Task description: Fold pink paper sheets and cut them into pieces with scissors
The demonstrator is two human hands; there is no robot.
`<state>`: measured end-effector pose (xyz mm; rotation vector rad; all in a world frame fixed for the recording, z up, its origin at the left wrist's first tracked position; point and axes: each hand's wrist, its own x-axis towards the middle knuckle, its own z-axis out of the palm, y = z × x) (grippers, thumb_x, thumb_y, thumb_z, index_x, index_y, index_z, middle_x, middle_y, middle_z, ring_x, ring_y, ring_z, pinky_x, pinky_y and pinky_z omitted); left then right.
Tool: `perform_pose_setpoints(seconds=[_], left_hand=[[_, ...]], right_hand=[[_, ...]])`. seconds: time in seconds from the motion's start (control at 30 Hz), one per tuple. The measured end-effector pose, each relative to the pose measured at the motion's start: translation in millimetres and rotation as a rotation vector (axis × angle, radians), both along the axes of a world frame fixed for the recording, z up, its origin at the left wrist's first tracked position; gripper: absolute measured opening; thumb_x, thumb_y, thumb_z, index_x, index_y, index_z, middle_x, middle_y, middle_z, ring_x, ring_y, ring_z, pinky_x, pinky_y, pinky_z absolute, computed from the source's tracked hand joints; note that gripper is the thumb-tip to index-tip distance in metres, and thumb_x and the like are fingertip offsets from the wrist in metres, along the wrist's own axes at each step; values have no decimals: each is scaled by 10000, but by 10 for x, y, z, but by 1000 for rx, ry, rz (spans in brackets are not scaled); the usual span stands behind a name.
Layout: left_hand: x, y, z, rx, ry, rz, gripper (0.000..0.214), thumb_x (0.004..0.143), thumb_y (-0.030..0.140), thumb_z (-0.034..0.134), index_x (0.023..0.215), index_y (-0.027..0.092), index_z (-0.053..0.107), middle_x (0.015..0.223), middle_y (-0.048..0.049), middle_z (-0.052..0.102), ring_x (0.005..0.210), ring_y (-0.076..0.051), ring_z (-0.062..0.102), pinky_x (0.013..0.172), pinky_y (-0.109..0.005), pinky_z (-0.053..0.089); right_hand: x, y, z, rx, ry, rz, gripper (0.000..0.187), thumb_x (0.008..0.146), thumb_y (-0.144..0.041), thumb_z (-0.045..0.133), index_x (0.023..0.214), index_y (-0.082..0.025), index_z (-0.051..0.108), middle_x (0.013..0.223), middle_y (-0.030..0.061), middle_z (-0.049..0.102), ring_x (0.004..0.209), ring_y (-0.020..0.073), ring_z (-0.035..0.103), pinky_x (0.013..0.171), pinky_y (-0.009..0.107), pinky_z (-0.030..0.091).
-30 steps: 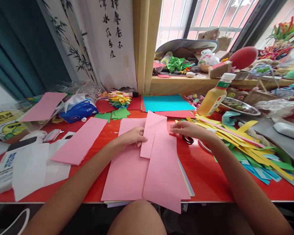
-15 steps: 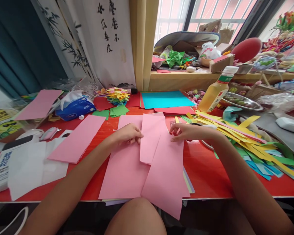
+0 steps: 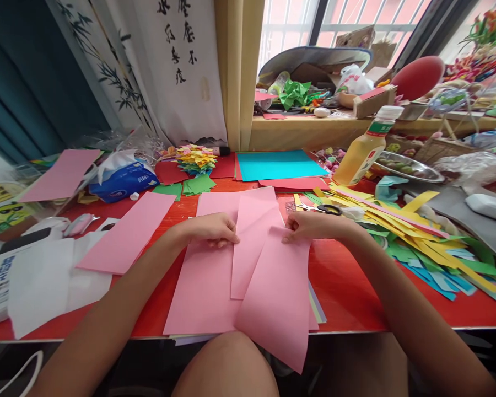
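Left of the bottle, the scroll runs off the top edge and the right hand partly hides a pink sheet; right of the bottle, flowers look blurred.

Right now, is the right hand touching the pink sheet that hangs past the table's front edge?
Touching: the head view shows the right hand pinching the pink sheet near its upper edge.

Red tbl | pink ppr stack | tissue pk | clrd strips
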<state>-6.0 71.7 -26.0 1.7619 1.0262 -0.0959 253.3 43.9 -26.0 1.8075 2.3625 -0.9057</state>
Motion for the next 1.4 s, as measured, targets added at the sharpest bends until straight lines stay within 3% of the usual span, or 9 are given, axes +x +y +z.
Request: perform_pose_setpoints(seconds=[0.17,0.33,0.4,0.53,0.63,0.8,0.93,1.1,1.4], left_hand=[[8,-41,41,-32,52,-70,278,679,334,587,499,166,458,423,25,453,374,-70,375,373,-205,260],[-12,-52,67,-16,114,-180,321,690,451,579,550,164,539,427,16,451,374,-74,360,380,-215,241],[-11,-42,70,56,113,-115,399,708,526,523,552,160,542,436,10,452,385,-78,361,399,-222,257],[55,-10,-6,369,-71,223,384,715,536,499,767,164,582,643,-6,562,534,-98,474,486,-209,323],[125,-1,-107,424,-198,237,296,716,441,520,809,166,579,717,-5,591,634,-108,521,567,-208,361],[142,7,-165,420,-90,259,194,661,346,543,603,160,538,590,8,573,514,-91,466,493,-207,330],[105,21,-141,398,12,320,143,631,308,538,613,166,541,571,9,569,409,-71,409,408,-205,297],[82,39,-187,351,26,341,108,626,271,521,642,165,509,581,-7,573,373,-74,439,367,-202,300],[98,4,-151,323,-2,409,316,656,265,578,943,189,474,539,42,540,352,-95,460,339,-203,291]], right_hand=[[-12,41,15,152,147,-97,209,641,-347,606,629,-206,452,641,-5,502,523,108,395,448,251,267],[-124,102,-58,336,476,-213,114,666,-300,573,681,-197,527,723,19,568,642,141,496,517,251,351],[-202,103,-116,336,584,-277,144,690,-326,554,734,-189,569,740,26,592,660,150,523,535,253,376],[-374,56,-204,373,730,-267,192,734,-350,520,782,-178,592,762,17,608,693,145,543,592,248,400],[-478,10,-218,447,753,-193,190,774,-346,491,798,-183,585,798,13,611,750,143,548,656,244,405],[-459,49,-220,617,693,-228,228,807,-374,472,907,-184,548,944,44,603,857,149,551,731,257,412],[-324,141,-256,534,542,-349,246,816,-354,438,930,-179,569,990,62,619,892,176,559,775,308,411],[-282,133,-258,409,360,-221,235,780,-276,466,949,-178,597,1036,78,621,941,205,552,805,325,402],[-311,113,-282,343,653,-209,297,715,-215,527,1006,-181,574,818,29,577,768,160,542,677,289,425]])
